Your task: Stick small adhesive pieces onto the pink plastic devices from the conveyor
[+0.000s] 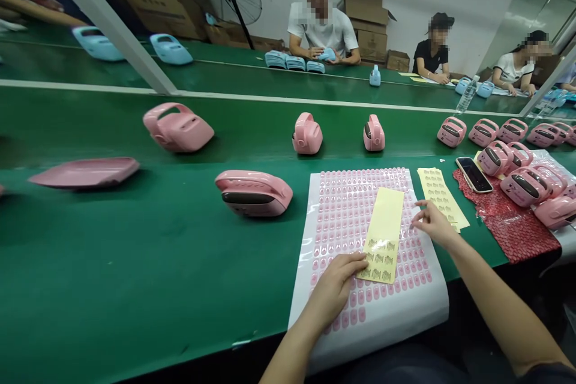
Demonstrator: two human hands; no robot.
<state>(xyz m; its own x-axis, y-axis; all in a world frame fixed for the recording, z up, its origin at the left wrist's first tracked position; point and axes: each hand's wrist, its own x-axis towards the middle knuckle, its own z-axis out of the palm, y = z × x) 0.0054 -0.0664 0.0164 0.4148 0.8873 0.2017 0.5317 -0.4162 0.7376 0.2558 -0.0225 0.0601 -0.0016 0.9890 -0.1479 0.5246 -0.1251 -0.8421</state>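
Note:
My left hand [339, 282] grips the lower left edge of a yellow label sheet [386, 216], its fingers close together. Small printed labels fill the lower part of that sheet; its upper part is bare. Beneath it lies a large white sheet [303, 276] with rows of small pink oval stickers [346, 210], its near end hanging over the table edge. My right hand [434, 223] hovers over the right side of the sticker sheet, fingers curled toward the thumb in a pinch. Anything between those fingertips is too small to make out.
More yellow label sheets [438, 195] lie right of the sticker sheet. A phone [474, 174] rests by red bubble wrap [517, 222] and pink plastic housings [525, 186]. Other pink housings [254, 193] stand along the green table [157, 288]. Co-workers [321, 24] sit beyond, with blue housings [171, 49].

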